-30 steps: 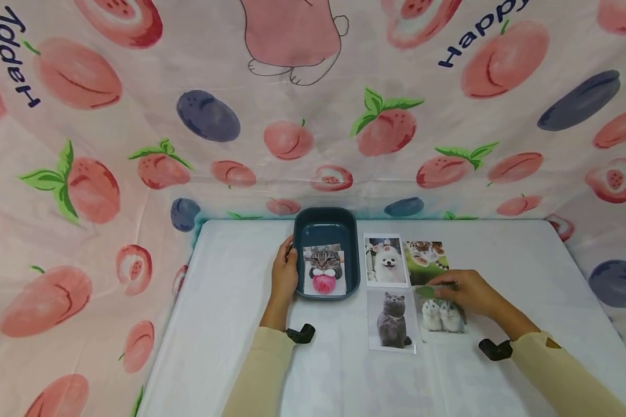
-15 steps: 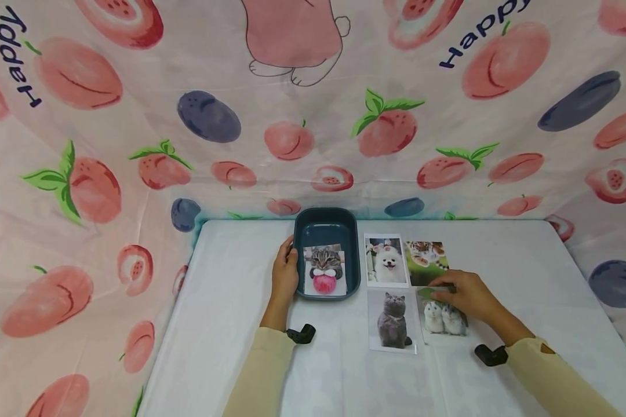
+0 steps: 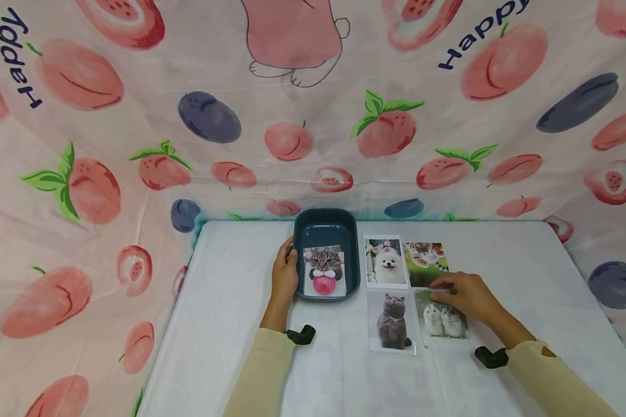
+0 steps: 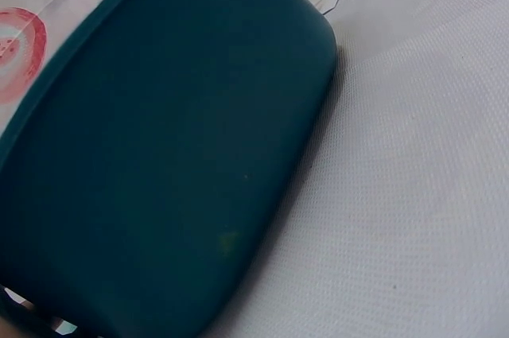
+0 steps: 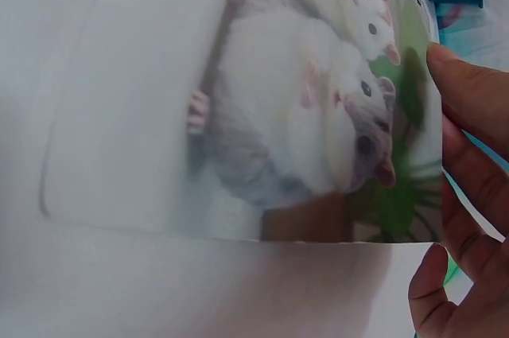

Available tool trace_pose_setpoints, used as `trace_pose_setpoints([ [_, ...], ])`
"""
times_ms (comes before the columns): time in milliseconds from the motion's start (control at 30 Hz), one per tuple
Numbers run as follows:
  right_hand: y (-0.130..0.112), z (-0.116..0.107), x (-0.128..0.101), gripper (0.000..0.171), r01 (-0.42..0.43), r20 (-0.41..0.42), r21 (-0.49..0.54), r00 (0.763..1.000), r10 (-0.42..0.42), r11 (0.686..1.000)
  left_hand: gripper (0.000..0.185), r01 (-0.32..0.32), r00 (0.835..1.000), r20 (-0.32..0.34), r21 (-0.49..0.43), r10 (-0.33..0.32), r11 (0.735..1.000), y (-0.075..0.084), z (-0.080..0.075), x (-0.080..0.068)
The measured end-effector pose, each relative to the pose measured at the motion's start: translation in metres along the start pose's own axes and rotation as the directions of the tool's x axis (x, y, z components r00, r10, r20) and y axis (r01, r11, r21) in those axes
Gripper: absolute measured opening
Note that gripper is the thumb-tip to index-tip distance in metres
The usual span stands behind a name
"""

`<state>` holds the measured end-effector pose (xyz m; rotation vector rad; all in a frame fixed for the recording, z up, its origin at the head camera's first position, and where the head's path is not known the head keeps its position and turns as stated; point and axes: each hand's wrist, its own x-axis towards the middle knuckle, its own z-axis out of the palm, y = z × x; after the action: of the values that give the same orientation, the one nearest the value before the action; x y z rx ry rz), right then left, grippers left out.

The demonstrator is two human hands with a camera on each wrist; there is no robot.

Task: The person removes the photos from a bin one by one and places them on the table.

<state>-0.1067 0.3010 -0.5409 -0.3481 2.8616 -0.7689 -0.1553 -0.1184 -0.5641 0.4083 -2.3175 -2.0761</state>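
The hamster card (image 3: 442, 324) is laid at the near right of four, its long axis running near to far. Its far edge is pinched between thumb and fingers by the right hand (image 3: 465, 295), the nearer one, so the card is extended nearward. Farther left, the tray (image 3: 325, 233) is held at its left side by the left hand (image 3: 285, 272).

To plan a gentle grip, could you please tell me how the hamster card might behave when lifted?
The hamster card is probably light, as its edge looks thin. It seems fairly stiff, looking nearly flat though the right hand pinches one end. Being flat, it likely won't roll.
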Motion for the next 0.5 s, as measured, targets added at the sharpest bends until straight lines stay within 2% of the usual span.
trace_pose_setpoints([
  [300,-0.002,0.000,0.001,0.022,0.006,-0.005,0.043,1.000,-0.006,0.999,0.042,0.002,1.000,0.004,-0.002,-0.002,1.000,-0.001,0.000,0.001],
  [500,-0.018,0.004,0.015,0.023,0.039,-0.005,0.111,0.999,-0.039,0.993,0.042,0.002,1.000,0.008,-0.004,-0.002,1.000,-0.002,-0.001,0.001],
])
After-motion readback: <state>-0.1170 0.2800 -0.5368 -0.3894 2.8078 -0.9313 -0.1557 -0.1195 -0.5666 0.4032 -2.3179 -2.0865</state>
